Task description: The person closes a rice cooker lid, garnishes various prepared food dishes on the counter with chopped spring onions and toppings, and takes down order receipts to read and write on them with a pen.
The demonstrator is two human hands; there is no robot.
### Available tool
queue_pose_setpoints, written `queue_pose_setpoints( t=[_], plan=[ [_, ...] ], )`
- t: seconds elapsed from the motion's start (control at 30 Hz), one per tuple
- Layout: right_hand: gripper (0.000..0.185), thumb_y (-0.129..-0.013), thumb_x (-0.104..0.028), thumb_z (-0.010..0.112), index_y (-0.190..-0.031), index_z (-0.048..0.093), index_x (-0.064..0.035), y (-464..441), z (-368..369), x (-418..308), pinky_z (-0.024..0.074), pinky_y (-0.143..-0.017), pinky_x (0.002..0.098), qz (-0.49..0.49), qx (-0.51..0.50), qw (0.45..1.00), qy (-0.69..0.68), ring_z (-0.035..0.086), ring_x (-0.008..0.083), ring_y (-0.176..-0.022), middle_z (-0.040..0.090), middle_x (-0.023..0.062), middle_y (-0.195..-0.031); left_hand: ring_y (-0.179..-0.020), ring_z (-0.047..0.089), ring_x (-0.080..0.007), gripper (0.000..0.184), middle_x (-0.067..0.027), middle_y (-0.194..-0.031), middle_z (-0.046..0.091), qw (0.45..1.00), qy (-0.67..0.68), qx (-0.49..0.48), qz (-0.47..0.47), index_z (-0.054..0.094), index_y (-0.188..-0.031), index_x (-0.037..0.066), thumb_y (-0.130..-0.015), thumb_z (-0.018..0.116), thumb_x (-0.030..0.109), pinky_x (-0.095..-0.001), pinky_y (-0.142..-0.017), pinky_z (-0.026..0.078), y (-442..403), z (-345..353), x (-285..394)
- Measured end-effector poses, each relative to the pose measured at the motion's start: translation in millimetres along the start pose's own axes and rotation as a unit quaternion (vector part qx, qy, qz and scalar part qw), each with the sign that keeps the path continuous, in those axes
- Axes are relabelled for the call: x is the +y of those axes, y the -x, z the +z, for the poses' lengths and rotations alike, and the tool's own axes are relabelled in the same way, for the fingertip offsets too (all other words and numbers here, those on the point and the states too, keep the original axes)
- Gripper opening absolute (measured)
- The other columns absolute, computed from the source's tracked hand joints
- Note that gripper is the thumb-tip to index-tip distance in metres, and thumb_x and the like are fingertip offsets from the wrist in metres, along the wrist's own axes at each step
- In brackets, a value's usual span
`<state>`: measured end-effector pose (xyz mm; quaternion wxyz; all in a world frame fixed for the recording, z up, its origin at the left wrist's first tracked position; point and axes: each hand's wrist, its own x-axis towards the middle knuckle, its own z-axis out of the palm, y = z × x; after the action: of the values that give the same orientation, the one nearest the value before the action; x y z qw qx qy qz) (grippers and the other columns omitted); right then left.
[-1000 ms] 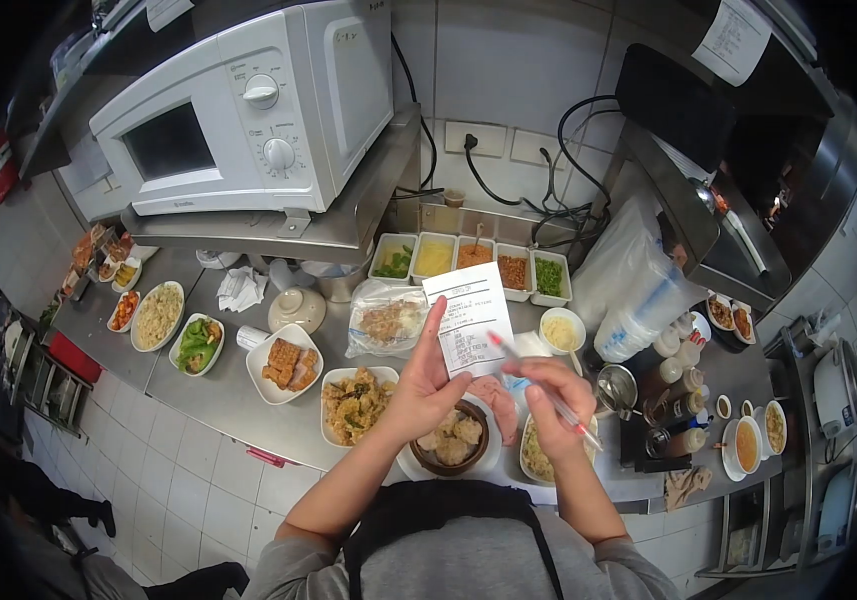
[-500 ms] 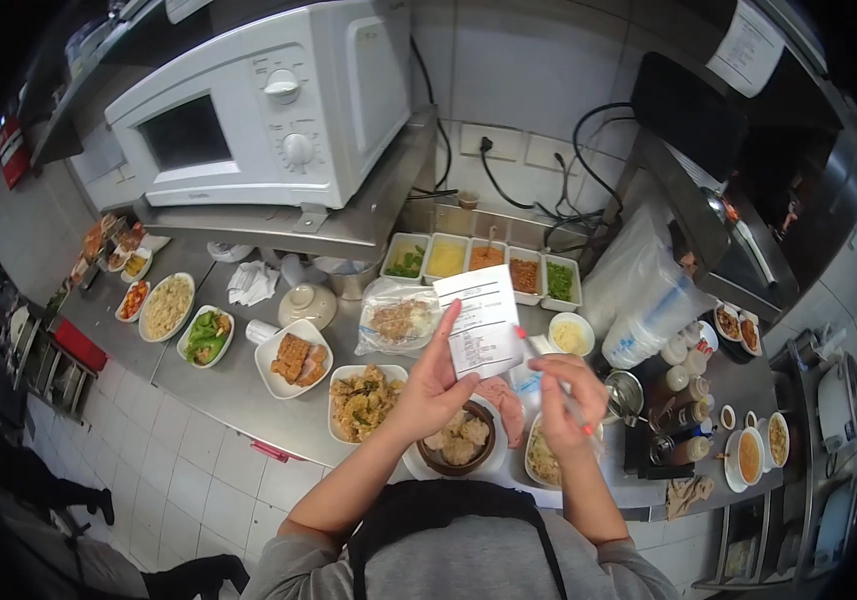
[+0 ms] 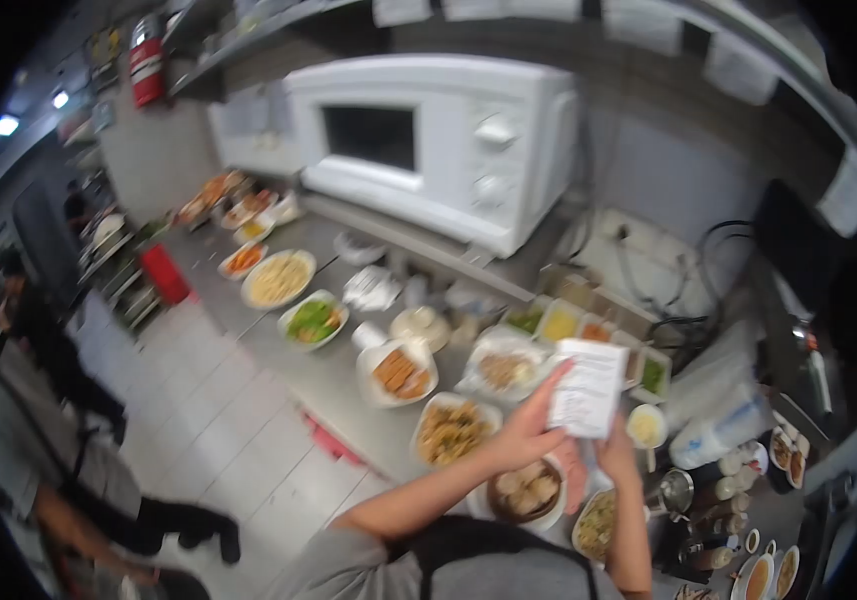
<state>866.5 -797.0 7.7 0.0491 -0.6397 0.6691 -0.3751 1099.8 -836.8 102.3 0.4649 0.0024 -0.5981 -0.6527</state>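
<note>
My left hand (image 3: 529, 430) grips the printed paper slip (image 3: 589, 388) at its left edge, thumb and fingers pressed on it. At the slip's lower right corner is my right hand (image 3: 617, 452), its fingers partly hidden behind the paper and blurred; no pen can be made out. Below the hands sit a round dark steamer of dumplings (image 3: 527, 492) on a white plate and a dish of pale food (image 3: 599, 525). Left of them are a bowl of fried food (image 3: 456, 430) and a bowl with browned, sliced pieces (image 3: 399, 374).
A white microwave (image 3: 439, 140) stands on a raised shelf. Green salad (image 3: 314, 320) and rice (image 3: 279, 278) sit at the counter's left. Bottles (image 3: 729, 510) and a plastic bag (image 3: 719, 410) are at right. Two people (image 3: 59, 350) are at the far left.
The view has swung left, bringing two people and a fire extinguisher into sight. The pen visible earlier in my right hand no longer shows, and that hand is now close against the slip.
</note>
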Motion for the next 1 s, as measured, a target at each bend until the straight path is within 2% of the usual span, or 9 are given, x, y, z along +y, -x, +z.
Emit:
queue_pose_setpoints(
  t=[0.07,0.17,0.27,0.4,0.47,0.5,0.67,0.87,1.0],
  plan=[
    [0.043,-0.090,-0.024,0.048,-0.127,0.037,-0.0050,-14.0,-16.9,-19.8,0.0353,-0.096,0.0372,0.001,-0.007,0.980,-0.199,0.044,0.0273,-0.118,0.047,0.0173,-0.125,-0.128,0.030,-0.0208,0.082,-0.0131,-0.141,0.023,0.999,0.033,0.025,-0.022,0.002,-0.143,0.007,-0.074,0.041,-0.014,-0.0332,-0.103,0.026,2.4,-2.8,-1.0],
    [0.038,-0.090,-0.019,0.049,-0.126,0.045,-0.0076,-25.5,-59.5,-79.3,0.0341,-0.097,0.0345,-0.002,-0.107,0.731,-0.674,0.042,0.0221,-0.119,0.049,0.0131,-0.123,-0.125,0.035,-0.0227,0.087,-0.0152,-0.141,0.022,0.998,-0.021,0.042,-0.043,-0.005,-0.143,0.010,-0.073,0.038,-0.019,-0.0331,-0.098,0.034,4.6,-2.9,-0.2],
    [0.028,-0.086,-0.012,0.055,-0.114,0.059,-0.0078,-32.0,-77.7,-102.0,0.0399,-0.089,0.0290,-0.136,-0.172,0.908,-0.356,0.048,0.0159,-0.111,0.055,0.0094,-0.114,-0.125,0.035,-0.0245,0.090,-0.0154,-0.141,0.021,0.996,-0.052,0.018,-0.066,-0.009,-0.142,0.013,-0.073,0.040,-0.018,-0.0363,-0.098,0.035,6.5,0.3,0.6],
    [0.029,-0.078,0.004,0.056,-0.104,0.064,-0.0064,-48.1,-85.0,-107.0,0.0436,-0.079,0.0223,0.022,-0.179,0.914,-0.364,0.055,0.0095,-0.093,0.060,0.0023,-0.101,-0.115,0.047,-0.0246,0.087,-0.0171,-0.139,0.022,0.991,-0.096,0.029,-0.084,-0.011,-0.141,0.013,-0.081,0.047,-0.010,-0.0333,-0.091,0.043,15.3,10.9,19.0],
    [0.030,-0.077,0.006,0.054,-0.103,0.065,-0.0058,-71.6,-107.7,-108.0,0.0438,-0.076,0.0227,-0.075,-0.066,0.930,-0.353,0.055,0.0084,-0.087,0.061,0.0011,-0.096,-0.104,0.056,-0.0246,0.080,-0.0190,-0.133,0.030,0.988,-0.107,0.058,-0.098,-0.002,-0.141,0.009,-0.084,0.054,-0.002,-0.0322,-0.085,0.048,28.5,14.1,32.3],
    [0.033,-0.076,0.005,0.049,-0.104,0.064,-0.0056,-87.1,-126.8,-112.2,0.0381,-0.060,0.0197,-0.104,-0.002,0.937,-0.333,0.046,0.0046,-0.067,0.055,-0.0022,-0.083,-0.102,0.057,-0.0246,0.075,-0.0177,-0.127,0.038,0.978,-0.130,0.034,-0.157,0.003,-0.140,0.007,-0.085,0.054,0.000,-0.0321,-0.085,0.048,42.2,0.6,26.3],
    [0.033,-0.073,0.006,0.046,-0.102,0.063,0.0005,-159.7,-257.7,-146.4,0.0353,-0.057,0.0179,-0.209,0.244,0.925,-0.202,0.044,0.0019,-0.065,0.058,-0.0023,-0.086,-0.078,0.064,-0.0151,0.025,-0.0113,-0.082,0.064,0.801,-0.303,-0.101,-0.507,0.057,-0.098,-0.003,-0.089,0.054,0.020,-0.0267,-0.066,0.052,142.2,-60.0,-4.8],
    [0.039,-0.073,0.004,0.044,-0.107,0.062,-0.0009,-220.1,-345.0,-168.7,0.0368,-0.056,0.0168,-0.218,0.263,0.919,-0.194,0.047,0.0028,-0.066,0.060,0.0016,-0.089,-0.062,0.060,-0.0169,0.029,-0.0088,-0.066,0.062,0.845,-0.364,0.117,-0.374,0.062,-0.088,-0.002,-0.087,0.052,0.026,-0.0280,-0.054,0.047,221.2,-62.2,-93.1],
    [0.042,-0.071,0.006,0.041,-0.108,0.061,0.0009,-231.2,-361.6,-182.8,0.0463,-0.063,0.0212,-0.183,0.216,0.918,-0.277,0.057,0.0106,-0.071,0.062,0.0077,-0.094,-0.068,0.064,-0.0157,0.025,-0.0107,-0.073,0.063,0.807,-0.298,0.127,-0.495,0.055,-0.088,-0.005,-0.087,0.056,0.020,-0.0274,-0.057,0.052,181.2,-31.5,-65.2]
  ],
)
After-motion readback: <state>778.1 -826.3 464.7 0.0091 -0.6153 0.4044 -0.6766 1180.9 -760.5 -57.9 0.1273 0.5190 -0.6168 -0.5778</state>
